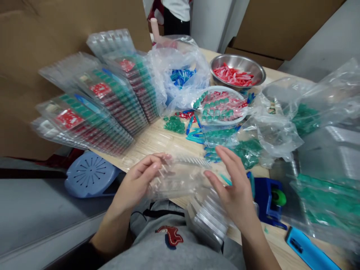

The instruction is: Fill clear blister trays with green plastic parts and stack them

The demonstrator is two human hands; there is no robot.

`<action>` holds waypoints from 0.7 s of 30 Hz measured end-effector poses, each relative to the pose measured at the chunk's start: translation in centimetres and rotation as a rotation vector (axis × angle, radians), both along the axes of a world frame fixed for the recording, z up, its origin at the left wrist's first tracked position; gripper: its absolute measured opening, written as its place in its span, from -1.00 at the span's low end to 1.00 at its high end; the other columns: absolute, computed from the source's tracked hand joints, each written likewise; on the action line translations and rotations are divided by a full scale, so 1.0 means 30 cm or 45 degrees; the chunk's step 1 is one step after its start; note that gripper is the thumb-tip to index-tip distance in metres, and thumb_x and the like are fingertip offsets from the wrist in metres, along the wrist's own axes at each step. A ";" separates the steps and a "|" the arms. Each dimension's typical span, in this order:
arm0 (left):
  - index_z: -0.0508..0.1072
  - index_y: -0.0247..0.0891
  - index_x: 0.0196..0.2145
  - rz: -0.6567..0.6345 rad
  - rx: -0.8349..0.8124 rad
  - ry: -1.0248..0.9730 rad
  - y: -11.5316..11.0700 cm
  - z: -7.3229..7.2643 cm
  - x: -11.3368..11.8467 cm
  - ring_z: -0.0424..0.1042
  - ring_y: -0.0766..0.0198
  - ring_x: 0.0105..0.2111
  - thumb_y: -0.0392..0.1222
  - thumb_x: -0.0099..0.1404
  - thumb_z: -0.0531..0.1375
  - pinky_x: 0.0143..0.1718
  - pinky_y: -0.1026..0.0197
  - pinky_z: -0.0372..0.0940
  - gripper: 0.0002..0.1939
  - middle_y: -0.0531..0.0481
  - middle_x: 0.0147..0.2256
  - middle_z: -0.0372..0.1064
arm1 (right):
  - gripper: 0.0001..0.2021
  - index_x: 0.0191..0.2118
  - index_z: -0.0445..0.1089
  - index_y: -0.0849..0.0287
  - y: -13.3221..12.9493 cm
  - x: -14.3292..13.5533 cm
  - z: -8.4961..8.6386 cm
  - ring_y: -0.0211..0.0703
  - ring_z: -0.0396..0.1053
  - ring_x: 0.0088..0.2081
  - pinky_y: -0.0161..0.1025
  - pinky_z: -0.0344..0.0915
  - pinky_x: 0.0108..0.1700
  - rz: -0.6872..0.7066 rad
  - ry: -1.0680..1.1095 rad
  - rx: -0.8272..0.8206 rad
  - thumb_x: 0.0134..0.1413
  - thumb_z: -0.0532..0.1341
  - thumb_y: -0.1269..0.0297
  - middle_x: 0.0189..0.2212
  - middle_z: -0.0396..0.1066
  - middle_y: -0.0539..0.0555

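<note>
My left hand (140, 178) is closed on the left end of a clear plastic blister tray (180, 182), held over the front table edge. Its ridged upper side shows, and motion blurs it slightly. At the tray's right end, my right hand (234, 185) is open, thumb and fingers apart; whether it touches the tray I cannot tell. Below that hand, a stack of clear ridged trays (209, 215) leans against my front. Beyond the held tray lie turquoise and blue pen-like pieces (195, 135) and a small heap of green pieces (174, 124).
Filled blister packs (98, 95) stand in rows at left. Behind are a bag of blue pieces (182, 77), a steel bowl (254, 63) and a white bowl (206, 91). A tape dispenser (264, 198), a light-blue phone-like object (311, 249) and green-filled bags (332, 202) lie right.
</note>
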State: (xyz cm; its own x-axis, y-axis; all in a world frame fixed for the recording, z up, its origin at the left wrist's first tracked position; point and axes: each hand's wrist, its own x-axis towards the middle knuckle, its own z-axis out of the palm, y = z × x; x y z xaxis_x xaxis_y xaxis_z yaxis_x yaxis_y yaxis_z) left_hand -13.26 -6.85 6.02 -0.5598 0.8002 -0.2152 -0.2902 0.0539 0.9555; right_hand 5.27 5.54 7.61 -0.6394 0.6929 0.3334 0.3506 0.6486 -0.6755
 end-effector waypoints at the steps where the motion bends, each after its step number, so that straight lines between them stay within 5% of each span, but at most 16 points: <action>1: 0.46 -0.23 -0.48 -0.056 -0.004 0.102 0.005 0.011 0.016 0.39 0.06 -0.03 0.01 0.18 0.28 -0.06 0.08 0.38 -0.74 -0.08 -0.13 0.46 | -0.48 0.27 0.10 -0.08 -0.014 -0.012 0.019 0.06 0.16 0.26 0.15 0.19 0.23 0.098 -0.021 0.014 0.23 0.19 0.17 0.23 0.18 0.17; 6: 0.40 -0.22 -0.48 -0.281 0.018 0.183 0.019 0.039 0.105 0.36 0.12 0.01 -0.07 0.25 0.21 0.08 0.13 0.23 -0.78 -0.07 -0.08 0.40 | -0.43 0.26 0.09 0.04 -0.083 -0.055 0.035 -0.02 0.19 0.25 0.06 0.21 0.24 0.386 -0.118 -0.263 0.18 0.22 0.11 0.20 0.24 0.17; 11: 0.38 -0.24 -0.46 -0.337 -0.130 -0.070 -0.029 -0.040 0.143 0.39 0.22 -0.18 -0.02 0.24 0.21 -0.12 0.22 0.29 -0.74 -0.04 -0.19 0.42 | -0.51 0.24 0.14 0.00 -0.105 0.001 -0.015 -0.11 0.17 0.27 -0.03 0.21 0.25 0.482 -0.280 -0.439 0.21 0.15 0.32 0.25 0.20 0.10; 14: 0.42 -0.26 -0.45 -0.161 -0.180 -0.289 -0.072 -0.097 0.121 0.40 0.21 -0.15 0.00 0.19 0.27 -0.09 0.19 0.29 -0.73 -0.05 -0.14 0.44 | -0.59 0.19 0.23 -0.02 -0.092 0.048 -0.031 -0.05 0.18 0.26 0.00 0.26 0.21 0.587 -0.415 -0.387 0.24 0.11 0.31 0.30 0.13 0.11; 17: 0.44 -0.29 -0.48 0.082 -0.168 -0.472 -0.108 -0.125 0.049 0.40 0.09 -0.05 -0.03 0.08 0.36 0.01 0.03 0.31 -0.73 -0.09 -0.12 0.45 | -0.78 -0.03 0.40 0.03 -0.065 0.072 -0.034 0.02 0.31 0.16 0.03 0.35 0.09 0.685 -0.508 -0.294 0.23 0.16 0.21 0.22 0.25 0.15; 21: 0.46 -0.29 -0.50 0.322 -0.121 -0.470 -0.139 -0.133 -0.081 0.45 0.03 -0.07 -0.09 0.05 0.37 -0.05 -0.08 0.39 -0.77 -0.09 -0.21 0.51 | -0.85 -0.32 0.38 0.13 -0.018 0.052 -0.020 0.00 0.41 -0.07 0.08 0.28 0.06 0.910 -0.586 -0.223 0.22 0.19 0.18 -0.14 0.49 0.14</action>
State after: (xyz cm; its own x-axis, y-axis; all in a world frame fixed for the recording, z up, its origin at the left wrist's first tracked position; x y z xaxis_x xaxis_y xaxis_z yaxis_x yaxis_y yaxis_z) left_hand -15.67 -11.02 2.05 -0.6074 0.6152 -0.5026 -0.6254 0.0197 0.7800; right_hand 6.84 5.00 7.01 -0.9861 0.0907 -0.1395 0.1618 0.7175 -0.6775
